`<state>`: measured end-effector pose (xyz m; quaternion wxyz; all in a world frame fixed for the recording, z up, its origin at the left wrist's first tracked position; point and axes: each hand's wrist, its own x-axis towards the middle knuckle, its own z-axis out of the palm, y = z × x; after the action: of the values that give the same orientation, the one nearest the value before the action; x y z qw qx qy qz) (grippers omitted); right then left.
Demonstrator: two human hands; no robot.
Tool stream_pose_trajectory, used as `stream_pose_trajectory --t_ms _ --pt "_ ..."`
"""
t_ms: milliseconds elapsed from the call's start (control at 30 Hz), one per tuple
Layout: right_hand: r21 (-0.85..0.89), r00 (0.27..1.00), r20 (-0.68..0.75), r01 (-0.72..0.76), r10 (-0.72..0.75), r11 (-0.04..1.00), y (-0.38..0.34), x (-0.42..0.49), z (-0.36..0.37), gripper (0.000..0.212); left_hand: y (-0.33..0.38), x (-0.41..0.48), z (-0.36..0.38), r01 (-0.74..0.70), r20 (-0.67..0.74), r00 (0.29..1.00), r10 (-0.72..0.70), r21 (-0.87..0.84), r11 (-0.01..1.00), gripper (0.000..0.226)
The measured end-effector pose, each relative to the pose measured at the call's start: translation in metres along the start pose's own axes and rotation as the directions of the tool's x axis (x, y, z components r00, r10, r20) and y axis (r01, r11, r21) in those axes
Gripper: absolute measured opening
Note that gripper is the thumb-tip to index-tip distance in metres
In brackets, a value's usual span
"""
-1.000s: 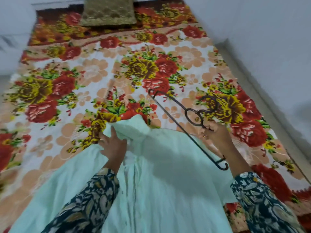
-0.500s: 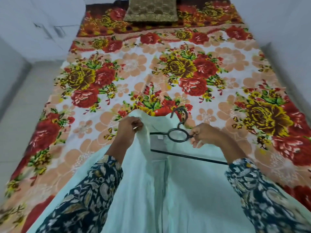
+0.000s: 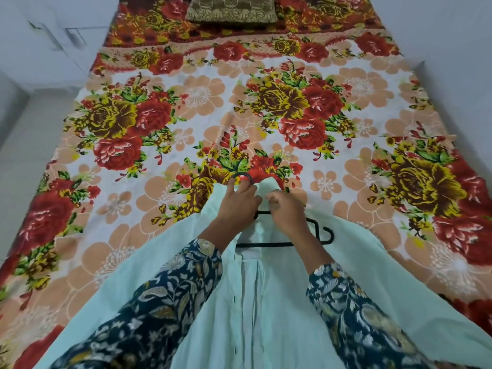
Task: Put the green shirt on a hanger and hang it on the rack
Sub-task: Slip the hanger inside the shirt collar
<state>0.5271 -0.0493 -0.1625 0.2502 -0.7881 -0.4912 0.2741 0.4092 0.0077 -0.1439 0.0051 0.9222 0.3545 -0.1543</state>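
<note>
Left hand (image 3: 238,206) curls its fingers round the hanger (image 3: 266,245) hook; right hand (image 3: 286,210) pinches the shirt (image 3: 279,302) (pale green) beside it. Shirt lies open on the bed (image 3: 207,97), hanger inside, hook past its top edge.

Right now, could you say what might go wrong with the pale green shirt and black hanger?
The black hanger has its right end bare on the pale green shirt, so that shoulder may slide off when lifted. Its hook barely clears the collar by the left hand and could slip back inside.
</note>
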Motion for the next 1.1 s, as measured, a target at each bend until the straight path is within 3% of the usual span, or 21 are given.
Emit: stream_pose_trajectory --t_ms 67,133,267,400,633,667,733,800,933,1100 --pt "0.111 0.961 -0.277 0.037 -0.004 0.993 0.000 -0.025 -0.007 0.022 -0.005 0.003 0.000 -0.007 -0.019 1.000 0.008 0.025 1.000 0.031" --pt "0.170 0.918 -0.392 0.005 0.063 0.985 0.003 -0.060 -0.004 0.015 -0.014 0.003 0.002 0.002 -0.051 0.999 0.000 0.026 1.000 0.029" --pt "0.026 0.971 -0.107 -0.212 0.214 0.977 0.020 -0.105 0.037 0.012 -0.033 0.003 0.006 0.014 -0.080 0.997 -0.016 -0.032 0.999 0.024" --pt "-0.185 0.990 -0.102 -0.112 0.094 0.976 0.016 -0.086 0.062 0.044 -0.049 0.004 0.005 0.042 -0.160 0.984 -0.072 -0.181 0.983 0.023" --pt "0.120 0.930 -0.134 -0.328 0.343 0.937 0.017 -0.026 0.040 0.024 -0.066 0.004 0.005 -0.022 -0.309 0.946 -0.092 -0.349 0.937 0.011" --pt "0.244 0.914 -0.103 -0.359 0.392 0.901 0.027 -0.022 0.033 0.018 -0.068 0.004 0.005 -0.037 -0.331 0.940 -0.090 -0.357 0.933 0.012" --pt "0.467 0.864 -0.109 -0.393 0.492 0.792 0.048 -0.018 0.013 0.028 -0.071 0.003 0.006 -0.065 -0.367 0.927 -0.079 -0.364 0.929 0.012" --pt "0.580 0.836 -0.110 -0.385 0.538 0.717 0.062 -0.018 -0.007 0.031 -0.072 0.001 0.003 -0.109 -0.401 0.915 -0.039 -0.340 0.934 0.014" --pt "0.618 0.836 -0.092 -0.378 0.541 0.689 0.073 -0.021 -0.039 0.017 -0.071 0.000 0.006 -0.202 -0.434 0.895 0.107 -0.179 0.963 0.022" --pt "0.397 0.859 -0.257 -0.324 0.443 0.859 0.067 -0.017 -0.054 0.037 -0.065 0.005 0.019 -0.238 -0.379 0.897 0.226 0.015 0.971 0.030"
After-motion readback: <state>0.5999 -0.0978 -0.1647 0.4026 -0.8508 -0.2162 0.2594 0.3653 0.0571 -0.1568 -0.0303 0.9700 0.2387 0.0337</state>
